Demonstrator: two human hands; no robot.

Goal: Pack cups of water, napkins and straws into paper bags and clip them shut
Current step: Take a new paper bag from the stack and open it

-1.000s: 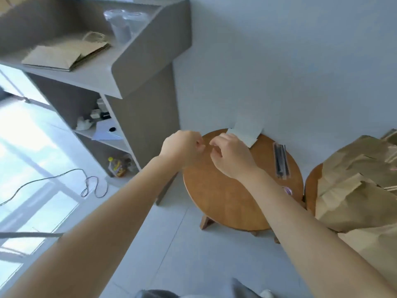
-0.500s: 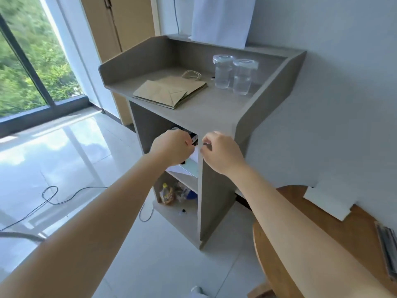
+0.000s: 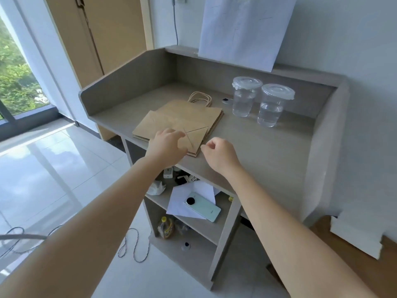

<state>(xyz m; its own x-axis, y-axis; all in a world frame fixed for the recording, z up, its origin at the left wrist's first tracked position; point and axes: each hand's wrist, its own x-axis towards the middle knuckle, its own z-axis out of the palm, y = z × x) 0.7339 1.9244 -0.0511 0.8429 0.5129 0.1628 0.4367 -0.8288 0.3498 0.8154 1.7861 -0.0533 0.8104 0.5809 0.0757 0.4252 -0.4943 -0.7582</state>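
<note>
A flat stack of brown paper bags (image 3: pixel 182 119) with twine handles lies on the grey desk top (image 3: pixel 264 145). My left hand (image 3: pixel 166 146) reaches over the stack's near edge, fingers relaxed and touching the top bag. My right hand (image 3: pixel 219 154) hovers just right of the stack's near corner, its fingers loosely curled with nothing in them. Two clear lidded cups of water (image 3: pixel 245 98) (image 3: pixel 272 107) stand side by side at the back right of the desk. A white napkin (image 3: pixel 361 237) lies on the wooden stool (image 3: pixel 352 274) at the lower right.
The desk has raised side and back walls (image 3: pixel 120 91). A white paper sheet (image 3: pixel 242 29) leans at its back. Shelves below hold a phone (image 3: pixel 202 206), paper and small items. A cable (image 3: pixel 133 246) lies on the tiled floor to the left.
The view swung from the round stool up to the desk. Both hands, earlier held close together, have risen to the desk top and parted, the left one landing on the bags.
</note>
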